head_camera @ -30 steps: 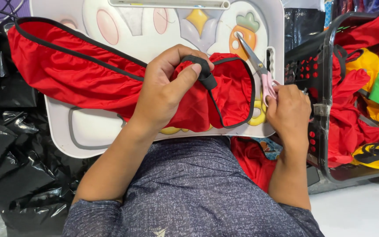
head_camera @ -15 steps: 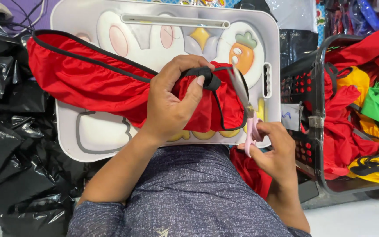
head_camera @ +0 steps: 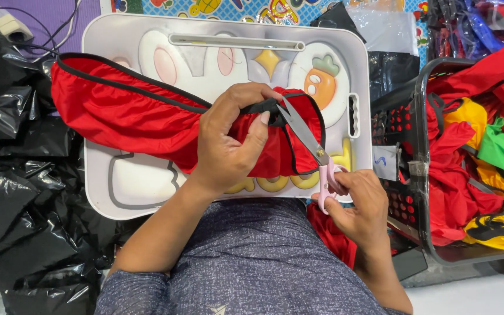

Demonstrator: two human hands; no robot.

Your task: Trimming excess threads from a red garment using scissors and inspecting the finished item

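A red fabric piece (head_camera: 129, 119) with black edging lies across a white lap tray (head_camera: 147, 192) printed with cartoon shapes. My left hand (head_camera: 228, 140) pinches the black edging (head_camera: 263, 108) near the fabric's right end, thumb and fingers closed on it. My right hand (head_camera: 360, 207) grips the pink handles of a pair of scissors (head_camera: 307, 146). The blades point up and left, their tips at the black edging right beside my left thumb. Whether the blades are apart is unclear.
A black wire basket (head_camera: 421, 175) at the right holds several red, yellow and green fabric pieces (head_camera: 485, 151). Black plastic bags (head_camera: 18, 204) pile at the left. More red fabric (head_camera: 333, 233) lies on my lap under the right hand.
My right hand swung the scissors from beside the tray's right edge in toward the fabric; the blade tips now reach the black edging. The view shifted slightly; my left hand kept its hold.
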